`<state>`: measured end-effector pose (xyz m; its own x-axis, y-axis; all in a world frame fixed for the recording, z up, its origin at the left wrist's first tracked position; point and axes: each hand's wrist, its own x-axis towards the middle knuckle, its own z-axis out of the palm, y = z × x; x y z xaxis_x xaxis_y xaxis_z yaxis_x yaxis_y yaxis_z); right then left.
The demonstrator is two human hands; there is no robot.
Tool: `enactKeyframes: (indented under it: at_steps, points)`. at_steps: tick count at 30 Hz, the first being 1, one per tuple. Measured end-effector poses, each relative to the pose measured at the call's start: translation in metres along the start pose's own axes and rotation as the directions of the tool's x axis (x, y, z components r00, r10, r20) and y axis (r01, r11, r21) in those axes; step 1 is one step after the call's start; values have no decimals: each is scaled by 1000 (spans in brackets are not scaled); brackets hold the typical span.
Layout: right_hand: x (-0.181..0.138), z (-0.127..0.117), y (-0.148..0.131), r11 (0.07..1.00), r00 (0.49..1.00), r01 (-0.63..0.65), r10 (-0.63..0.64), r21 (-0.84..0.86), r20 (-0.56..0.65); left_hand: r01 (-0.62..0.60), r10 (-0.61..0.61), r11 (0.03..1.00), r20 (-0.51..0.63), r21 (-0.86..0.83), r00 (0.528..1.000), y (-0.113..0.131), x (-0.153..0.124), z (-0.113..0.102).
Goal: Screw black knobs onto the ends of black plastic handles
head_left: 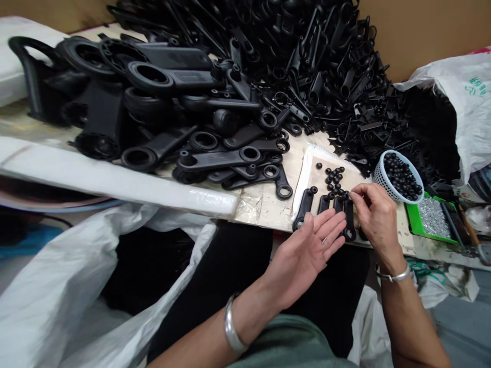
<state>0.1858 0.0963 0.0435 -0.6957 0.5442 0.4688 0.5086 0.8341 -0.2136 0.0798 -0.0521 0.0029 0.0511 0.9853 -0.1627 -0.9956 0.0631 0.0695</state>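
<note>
My left hand [301,255] is held palm up with the fingers stretched flat. On its fingers lies a small metal pin [324,239]. My right hand [376,217] pinches at the upper end of the rightmost black plastic crank arm [349,217]; whatever sits between thumb and forefinger is hidden. Several such arms stand in a row along the table edge, among them a left one [306,204], and my left hand partly covers their lower ends. Just beyond the row, small black balls [333,179] lie loose on a light board [312,153].
A pale blue basket [378,176] of black balls stands at right, beside a green tray [414,220] of small metal pieces. Black plastic parts [307,61] are heaped behind. Larger arms [215,158] pile at left. A white foam strip [115,176] edges the table above a white sack [76,286].
</note>
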Motion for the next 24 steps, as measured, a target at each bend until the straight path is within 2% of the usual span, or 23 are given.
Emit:
enactKeyframes:
  at_steps: [12,18,21,24]
  points:
    - [-6,1,4,977,990,139,-136,-159,30,-17,17,1000,-15,8,1000,1,0,2]
    - [-8,3,5,968,988,148,-136,-204,69,-8,8,1000,-8,16,1000,0,-1,3]
    - [-6,-4,5,967,981,164,-139,-194,135,-13,13,1000,-9,24,1000,0,-2,4]
    - [-10,-20,0,988,986,131,-121,-81,113,-28,28,999,-4,26,1000,0,-3,5]
